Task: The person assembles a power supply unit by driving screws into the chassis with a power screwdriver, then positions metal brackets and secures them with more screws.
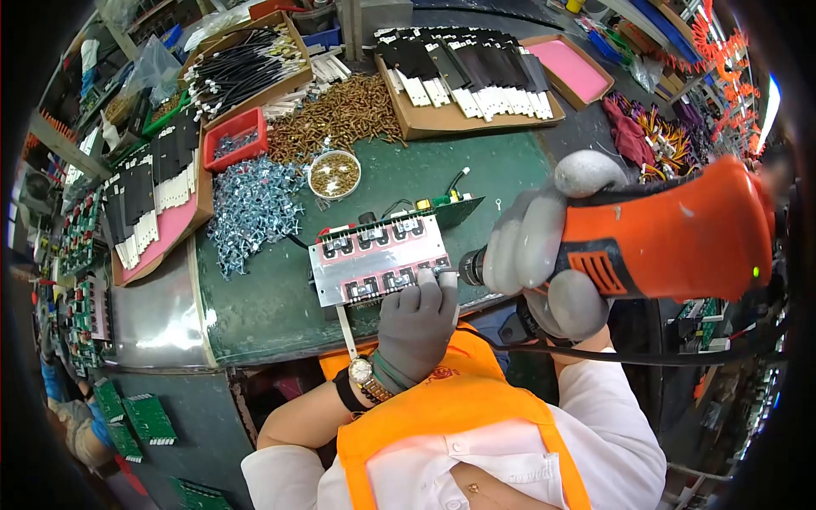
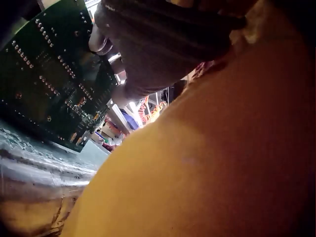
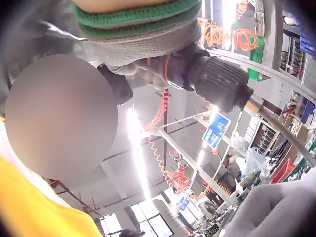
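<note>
My gloved left hand (image 1: 416,327) grips the lower right edge of a circuit board with a silver metal plate (image 1: 374,263) on its upper face. In the left wrist view, the green underside of the circuit board (image 2: 54,74) shows rows of solder joints, with a fingertip over its edge. My gloved right hand (image 1: 531,238) holds an orange power drill (image 1: 680,229) sideways, its nose pointing left at the plate's right end. The black chuck (image 3: 222,84) and long metal bit (image 3: 284,131) show in the right wrist view. The bit's tip is close by my left fingertips.
Behind the board stands a white bowl (image 1: 335,197) of small brass-coloured parts. Piles of silvery screws (image 1: 246,212) and brass-coloured screws (image 1: 348,110) lie beyond, beside a red bin (image 1: 229,163). Cardboard boxes (image 1: 501,127) hold black-and-white strips. A black cable (image 1: 663,357) trails at the right.
</note>
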A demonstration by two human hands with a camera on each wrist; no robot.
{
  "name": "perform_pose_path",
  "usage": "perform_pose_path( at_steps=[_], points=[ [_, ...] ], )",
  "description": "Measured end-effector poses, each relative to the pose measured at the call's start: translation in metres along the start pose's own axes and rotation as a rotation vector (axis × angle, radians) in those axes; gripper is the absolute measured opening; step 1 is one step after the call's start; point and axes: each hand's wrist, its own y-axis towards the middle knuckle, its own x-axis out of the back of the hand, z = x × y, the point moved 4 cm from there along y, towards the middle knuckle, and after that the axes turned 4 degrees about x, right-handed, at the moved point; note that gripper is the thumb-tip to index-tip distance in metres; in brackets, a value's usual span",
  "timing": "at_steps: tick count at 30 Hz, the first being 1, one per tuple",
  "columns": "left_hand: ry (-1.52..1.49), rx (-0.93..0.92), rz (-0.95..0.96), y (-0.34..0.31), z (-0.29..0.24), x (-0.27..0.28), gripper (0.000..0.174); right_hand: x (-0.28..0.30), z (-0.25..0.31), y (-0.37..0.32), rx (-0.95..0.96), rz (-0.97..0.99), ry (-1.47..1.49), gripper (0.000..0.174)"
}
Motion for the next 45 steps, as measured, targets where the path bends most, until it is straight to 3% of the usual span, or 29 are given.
perform_pose_path(
  at_steps=[6,7,10,12,15,17,20,24,27,29,31,33,35,39,42,45],
  points=[
    [-0.043,-0.054,0.044,-0.005,-0.002,-0.005,0.029,-0.03,-0.005,0.023,-0.012,0.005,0.093,0.063],
    [-0.035,-0.056,0.039,-0.005,-0.003,-0.006,0.026,-0.027,-0.006,0.026,0.079,0.273,0.054,0.06],
    [-0.042,-0.059,0.027,-0.007,-0.002,-0.008,0.022,-0.029,-0.004,0.021,0.046,0.239,-0.035,0.059],
    [-0.058,-0.054,0.019,-0.009,-0.003,-0.012,0.02,-0.028,-0.006,0.025,0.062,0.212,0.102,0.057],
    [-0.09,-0.054,-0.013,-0.007,-0.002,-0.011,0.017,-0.028,-0.004,0.02,-0.04,0.246,0.006,0.054],
    [-0.106,-0.058,-0.041,-0.006,-0.001,-0.01,0.017,-0.026,-0.002,0.01,-0.083,0.166,-0.031,0.052],
    [-0.107,-0.055,-0.025,-0.007,0.0,-0.011,0.018,-0.023,-0.003,0.0,-0.134,0.052,-0.085,0.049],
    [-0.041,-0.101,0.026,-0.008,0.007,-0.007,0.027,-0.025,-0.007,0.004,-0.093,0.103,-0.035,0.051],
    [-0.252,-0.154,0.138,0.0,0.025,0.008,0.028,-0.024,-0.008,0.008,-0.054,0.145,0.005,0.052],
    [-0.787,-0.144,0.301,0.016,0.048,0.026,0.029,-0.022,-0.008,0.012,-0.029,0.168,0.029,0.053],
    [-0.691,-0.049,0.3,0.046,0.076,0.051,0.029,-0.019,-0.008,0.01,-0.025,0.122,0.04,0.053],
    [-0.549,-0.145,0.108,0.09,0.095,0.074,0.033,-0.015,-0.007,0.008,-0.032,0.041,0.06,0.053],
    [-0.412,-0.226,0.206,0.134,0.117,0.06,0.029,-0.012,-0.005,0.006,-0.027,-0.027,0.067,0.054],
    [-0.097,-0.239,0.671,0.194,0.161,-0.064,0.026,-0.005,0.004,0.003,0.047,-0.176,0.151,0.058],
    [-0.038,-0.424,0.595,0.214,0.156,-0.12,0.028,0.01,0.015,0.004,0.168,-0.235,0.205,0.058],
    [0.246,-0.508,0.639,0.22,0.147,-0.164,0.021,0.022,0.023,-0.008,0.061,-0.343,0.156,0.06]
  ],
)
